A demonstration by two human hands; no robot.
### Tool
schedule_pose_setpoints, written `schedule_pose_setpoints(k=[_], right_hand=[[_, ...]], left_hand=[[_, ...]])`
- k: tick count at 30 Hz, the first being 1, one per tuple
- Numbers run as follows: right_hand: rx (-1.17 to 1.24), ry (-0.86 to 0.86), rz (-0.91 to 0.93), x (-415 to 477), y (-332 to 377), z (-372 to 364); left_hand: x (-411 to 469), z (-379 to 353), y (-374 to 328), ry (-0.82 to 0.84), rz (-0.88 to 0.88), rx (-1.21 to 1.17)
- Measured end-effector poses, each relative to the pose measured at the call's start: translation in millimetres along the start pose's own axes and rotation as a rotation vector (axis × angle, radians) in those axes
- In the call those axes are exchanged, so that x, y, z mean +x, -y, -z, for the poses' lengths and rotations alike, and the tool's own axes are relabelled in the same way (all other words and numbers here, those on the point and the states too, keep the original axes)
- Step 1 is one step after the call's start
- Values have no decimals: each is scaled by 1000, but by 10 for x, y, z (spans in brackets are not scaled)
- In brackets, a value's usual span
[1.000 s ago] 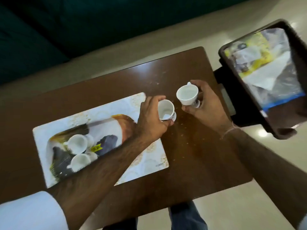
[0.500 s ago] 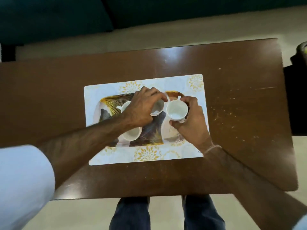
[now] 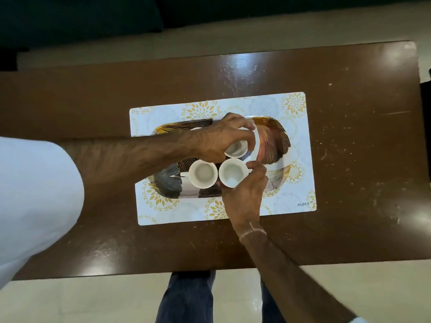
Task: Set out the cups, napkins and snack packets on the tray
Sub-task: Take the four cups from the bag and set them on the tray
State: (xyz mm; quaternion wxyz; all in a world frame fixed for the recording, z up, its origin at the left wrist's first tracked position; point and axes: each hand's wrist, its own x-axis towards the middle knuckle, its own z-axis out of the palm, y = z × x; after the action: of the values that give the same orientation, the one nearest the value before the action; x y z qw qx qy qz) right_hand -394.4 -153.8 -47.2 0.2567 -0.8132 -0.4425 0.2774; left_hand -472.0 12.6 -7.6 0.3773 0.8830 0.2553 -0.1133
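Observation:
A patterned oval tray point(image 3: 276, 142) with gold and black leaf shapes lies on a white floral placemat point(image 3: 300, 183). My left hand point(image 3: 218, 142) grips a white cup point(image 3: 236, 149) at the tray's middle. My right hand point(image 3: 247, 194) holds a second white cup point(image 3: 232, 172) by its side, just below the first. A third white cup point(image 3: 202, 174) stands free on the tray, touching the second cup's left side. Part of a fourth cup point(image 3: 195, 129) peeks out behind my left wrist. No napkins or snack packets are in view.
The placemat sits in the middle of a brown wooden table point(image 3: 361, 159) with crumbs scattered on its right half. A dark sofa point(image 3: 81, 17) runs along the far side. My legs point(image 3: 186, 299) show below the table's near edge.
My view has shifted closer over the tray. Both hands have lowered their cups onto the tray beside the cups that stood there.

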Motion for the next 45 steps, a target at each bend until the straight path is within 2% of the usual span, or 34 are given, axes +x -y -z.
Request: schedule_pose_setpoints(k=[6,9,11,13,15,19,22,30,37,45], right_hand=[[52,-5,-39,-51,81,-42],[67,3,0,-75,73,128],[41,-13,55,-11,71,281],[-27,-6,111,125,98,414],[-107,58,154,266,148,492],[-187,275,165,415,231,506],[-201,338,140,441,266,452],[-223,337,85,455,360,365],[-324,236,84,541,380,360],[-399,285,93,374,364,381]], left_hand=[[-88,77,-4,51,6,-91],[-285,146,-35,-178,20,-238],[-474,145,16,-400,145,-287],[-675,85,65,-567,301,-250],[-857,-65,105,-622,397,-158],[-1013,-409,125,-427,448,4],[-966,-538,43,-371,467,36],[-856,-602,-144,-414,487,38],[-903,-589,-167,-410,531,-7],[-875,-587,-243,-424,570,-71]])
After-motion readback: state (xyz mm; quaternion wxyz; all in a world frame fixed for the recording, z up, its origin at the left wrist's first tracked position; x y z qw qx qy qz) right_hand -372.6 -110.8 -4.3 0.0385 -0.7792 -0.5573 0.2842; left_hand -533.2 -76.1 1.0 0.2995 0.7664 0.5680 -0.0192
